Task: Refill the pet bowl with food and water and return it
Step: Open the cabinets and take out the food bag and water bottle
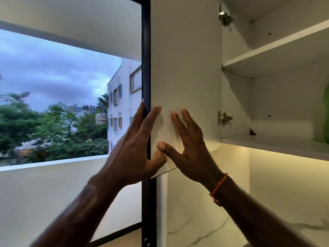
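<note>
A white wall-cabinet door (185,68) stands swung open in front of me, its inner face toward me. My left hand (135,147) grips the door's free edge near its lower corner, fingers behind the edge and thumb on the inner face. My right hand (188,145) lies flat on the inner face with its fingers spread. Inside the open cabinet, white shelves (267,56) show, and a green object (323,118) sits at the far right edge, mostly cut off. No pet bowl is in view.
A black window frame post (146,50) stands right behind the door's edge. Beyond the window are trees and a white building (121,104). Under the cabinet a lit strip shines on a white marble-pattern wall (284,202). Two metal hinges (224,117) hold the door.
</note>
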